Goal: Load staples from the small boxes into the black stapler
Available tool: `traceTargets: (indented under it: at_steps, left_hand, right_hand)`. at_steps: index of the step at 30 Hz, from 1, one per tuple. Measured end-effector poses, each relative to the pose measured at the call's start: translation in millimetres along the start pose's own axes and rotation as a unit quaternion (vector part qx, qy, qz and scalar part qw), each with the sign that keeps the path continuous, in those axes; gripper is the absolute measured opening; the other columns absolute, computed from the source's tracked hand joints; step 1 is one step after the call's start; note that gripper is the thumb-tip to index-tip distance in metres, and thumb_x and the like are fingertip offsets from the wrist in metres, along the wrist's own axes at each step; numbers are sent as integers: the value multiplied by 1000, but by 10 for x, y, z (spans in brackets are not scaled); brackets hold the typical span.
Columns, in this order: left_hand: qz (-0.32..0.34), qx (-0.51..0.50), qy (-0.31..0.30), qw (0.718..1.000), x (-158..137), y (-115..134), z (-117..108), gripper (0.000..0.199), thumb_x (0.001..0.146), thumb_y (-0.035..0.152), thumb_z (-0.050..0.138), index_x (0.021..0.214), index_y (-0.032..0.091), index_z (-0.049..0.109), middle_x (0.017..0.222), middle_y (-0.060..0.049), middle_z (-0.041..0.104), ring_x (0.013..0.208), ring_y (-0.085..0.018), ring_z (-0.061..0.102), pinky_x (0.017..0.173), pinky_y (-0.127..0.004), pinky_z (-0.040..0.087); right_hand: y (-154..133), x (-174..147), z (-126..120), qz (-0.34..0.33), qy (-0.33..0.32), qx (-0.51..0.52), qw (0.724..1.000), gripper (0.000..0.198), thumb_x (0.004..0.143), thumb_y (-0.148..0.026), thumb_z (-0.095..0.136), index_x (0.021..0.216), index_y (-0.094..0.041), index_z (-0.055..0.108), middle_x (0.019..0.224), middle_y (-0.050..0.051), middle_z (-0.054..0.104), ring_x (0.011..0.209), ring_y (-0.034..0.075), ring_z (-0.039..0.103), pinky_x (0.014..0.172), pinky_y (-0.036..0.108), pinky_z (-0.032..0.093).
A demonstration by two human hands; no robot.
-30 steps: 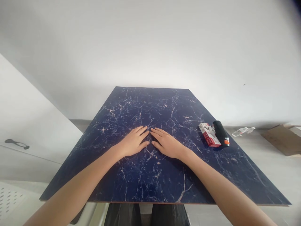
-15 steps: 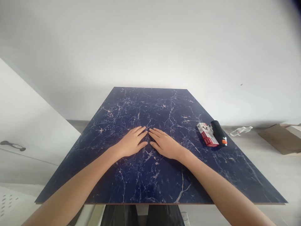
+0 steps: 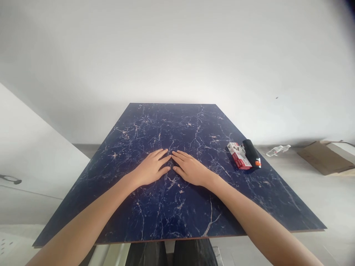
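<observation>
My left hand [image 3: 152, 167] lies palm down on a dark blue, white-veined marble-look table [image 3: 166, 125], its fingers stretched out and holding nothing. Beside it, my right hand [image 3: 191, 168] rests flat on the same surface, fingers extended and nothing in them. The fingertips of both hands point at each other with a narrow gap between. To the right of my right hand is a red and white box [image 3: 239, 156], tilted toward me. Against the box's right side lies a black cylindrical thing [image 3: 252, 153] with an orange patch at its near end.
A white wall [image 3: 172, 55] stands behind the table. At the left is a white cabinet [image 3: 24, 147] with a dark handle [image 3: 10, 180]. On the floor to the right lie a clear plastic bottle [image 3: 278, 150] and a cardboard box [image 3: 328, 159].
The whole view has shifted and tilted slightly, so the table and the things on it appear a little further left. Both hands stay in place on the table.
</observation>
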State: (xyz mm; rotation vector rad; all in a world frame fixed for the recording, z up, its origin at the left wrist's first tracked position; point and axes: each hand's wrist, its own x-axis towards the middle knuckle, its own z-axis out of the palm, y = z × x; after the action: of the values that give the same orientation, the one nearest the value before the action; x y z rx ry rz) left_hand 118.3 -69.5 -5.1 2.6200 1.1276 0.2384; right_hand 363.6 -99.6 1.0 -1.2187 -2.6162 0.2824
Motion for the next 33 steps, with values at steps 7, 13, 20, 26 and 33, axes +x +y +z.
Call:
traceTargets:
  at_steps: [7,13,20,26,33]
  left_hand:
    - [-10,12,-12,1000,15,16,-7,64,104,64,30,159,31,39,170,-4,23,156,-36,20,124,-63,22]
    - [-8,14,-5,1000,17,6,3,62,105,62,31,158,32,40,170,-4,24,156,-36,21,125,-61,22]
    - [-3,16,5,1000,24,3,21,62,104,63,33,156,31,43,169,-4,27,156,-36,23,124,-63,23]
    - [-10,15,-4,1000,19,14,-24,63,104,63,32,157,31,42,169,-4,27,156,-36,23,123,-63,24]
    - [-14,25,58,998,-18,-67,-223,56,104,58,36,151,31,52,161,-4,44,149,-34,35,122,-61,29]
  right_hand:
    - [12,-3,19,0,8,-1,1000,61,108,-46,30,156,-11,43,164,14,36,154,31,29,127,52,28]
    - [6,2,-2,3,5,8,1000,61,107,-46,30,156,-10,44,163,16,36,154,34,30,125,56,29]
    - [2,-2,15,7,8,-2,1000,61,108,-45,32,155,-9,44,164,16,37,154,32,29,127,50,26]
    - [1,-17,-130,2,8,15,1000,59,106,-46,37,152,-11,49,159,14,45,149,31,39,125,49,32]
    - [356,-486,-777,271,186,-63,942,56,104,-49,36,155,-27,43,156,7,50,147,33,40,122,57,34]
